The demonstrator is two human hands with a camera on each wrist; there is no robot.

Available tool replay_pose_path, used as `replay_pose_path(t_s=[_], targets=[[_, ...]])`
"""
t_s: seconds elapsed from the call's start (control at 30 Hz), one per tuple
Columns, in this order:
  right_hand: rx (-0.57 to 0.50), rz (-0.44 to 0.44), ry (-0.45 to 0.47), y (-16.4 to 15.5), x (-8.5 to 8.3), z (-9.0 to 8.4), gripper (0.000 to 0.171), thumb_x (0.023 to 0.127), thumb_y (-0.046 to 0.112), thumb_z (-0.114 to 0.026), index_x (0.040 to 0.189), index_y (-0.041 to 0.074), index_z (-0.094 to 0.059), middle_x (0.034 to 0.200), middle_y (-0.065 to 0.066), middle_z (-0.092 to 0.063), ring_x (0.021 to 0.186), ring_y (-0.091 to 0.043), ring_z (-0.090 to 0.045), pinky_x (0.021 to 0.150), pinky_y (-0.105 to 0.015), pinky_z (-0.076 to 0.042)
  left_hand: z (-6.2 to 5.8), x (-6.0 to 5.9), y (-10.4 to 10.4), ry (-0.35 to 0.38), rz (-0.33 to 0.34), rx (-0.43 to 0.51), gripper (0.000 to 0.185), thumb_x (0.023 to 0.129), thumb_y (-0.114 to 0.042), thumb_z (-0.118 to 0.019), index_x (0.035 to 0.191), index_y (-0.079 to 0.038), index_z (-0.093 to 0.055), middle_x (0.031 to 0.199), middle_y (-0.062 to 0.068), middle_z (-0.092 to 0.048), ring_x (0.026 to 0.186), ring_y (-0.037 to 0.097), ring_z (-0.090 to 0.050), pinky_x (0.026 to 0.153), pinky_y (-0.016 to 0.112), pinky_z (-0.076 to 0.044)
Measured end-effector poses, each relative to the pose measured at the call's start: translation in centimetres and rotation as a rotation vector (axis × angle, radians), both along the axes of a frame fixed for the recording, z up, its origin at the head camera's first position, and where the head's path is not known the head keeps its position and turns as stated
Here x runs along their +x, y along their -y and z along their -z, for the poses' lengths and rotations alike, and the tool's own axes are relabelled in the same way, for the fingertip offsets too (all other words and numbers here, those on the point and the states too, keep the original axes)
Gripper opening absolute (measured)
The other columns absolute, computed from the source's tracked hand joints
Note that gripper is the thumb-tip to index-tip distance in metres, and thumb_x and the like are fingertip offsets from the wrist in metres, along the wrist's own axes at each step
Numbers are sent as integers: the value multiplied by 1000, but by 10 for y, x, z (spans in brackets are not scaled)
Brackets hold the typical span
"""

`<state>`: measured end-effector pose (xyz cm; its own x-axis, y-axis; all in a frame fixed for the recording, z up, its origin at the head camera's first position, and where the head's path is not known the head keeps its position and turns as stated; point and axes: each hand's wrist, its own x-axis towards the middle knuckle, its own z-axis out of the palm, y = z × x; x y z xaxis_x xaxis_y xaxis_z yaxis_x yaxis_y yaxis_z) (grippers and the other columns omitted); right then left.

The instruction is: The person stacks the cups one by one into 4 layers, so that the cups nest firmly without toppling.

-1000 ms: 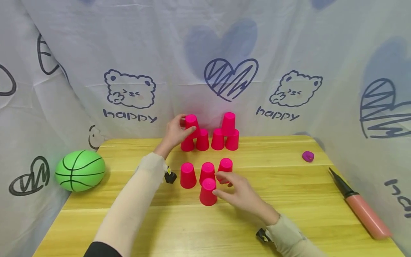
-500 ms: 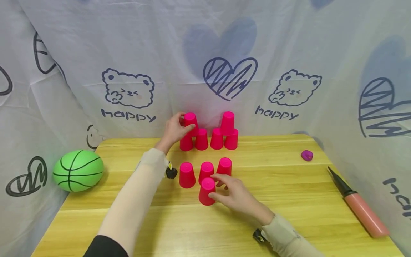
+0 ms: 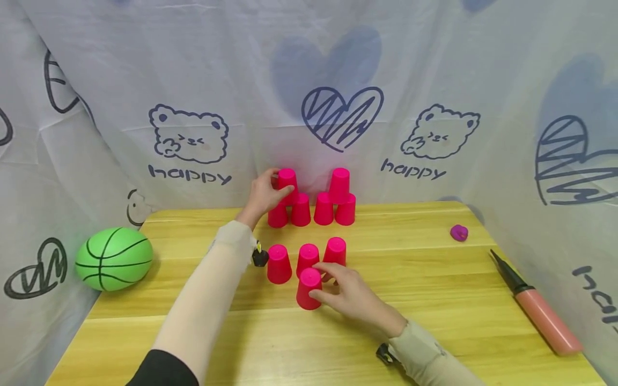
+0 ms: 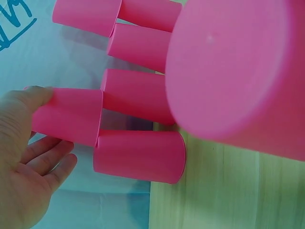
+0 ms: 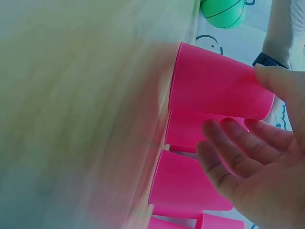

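At the back of the table my left hand (image 3: 263,195) grips an upside-down pink plastic cup (image 3: 288,185) that rests on two others. In the left wrist view, the thumb lies on one side of this cup (image 4: 71,114) and the fingers on the other. Beside it, another cup (image 3: 340,185) tops a second pair. Nearer, my right hand (image 3: 359,297) has its thumb and index finger around the frontmost upside-down cup (image 3: 309,289), which stands on the table; its other fingers are spread loosely. Behind stand three more cups, the left one (image 3: 279,264) apart from the hand.
On the left edge of the wooden table (image 3: 410,279) sits a green ball (image 3: 114,259) with black lines. At right lie a small purple object (image 3: 459,232) and a pink hand pump (image 3: 545,316) with a black nozzle. A printed cloth (image 3: 270,80) hangs behind and at the sides.
My right hand has shifted left and closed in on the frontmost cup with thumb and fingers. The left hand stays on its top cup. The view has drifted slightly.
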<state>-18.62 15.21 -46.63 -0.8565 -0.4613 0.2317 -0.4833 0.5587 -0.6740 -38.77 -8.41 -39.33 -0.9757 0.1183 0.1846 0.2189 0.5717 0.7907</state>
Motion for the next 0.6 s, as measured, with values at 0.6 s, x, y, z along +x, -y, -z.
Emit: replay_pose_path(t_s=[0.6], targets=[[-14, -4, -17, 1, 2, -2, 48, 93, 26, -82, 135, 12, -64, 119, 1, -73, 103, -21, -71, 88, -39, -62, -1, -4, 1, 5, 5, -22, 63, 99, -26, -75, 151, -4, -47, 142, 20, -61, 128, 37, -59, 110, 49, -55]])
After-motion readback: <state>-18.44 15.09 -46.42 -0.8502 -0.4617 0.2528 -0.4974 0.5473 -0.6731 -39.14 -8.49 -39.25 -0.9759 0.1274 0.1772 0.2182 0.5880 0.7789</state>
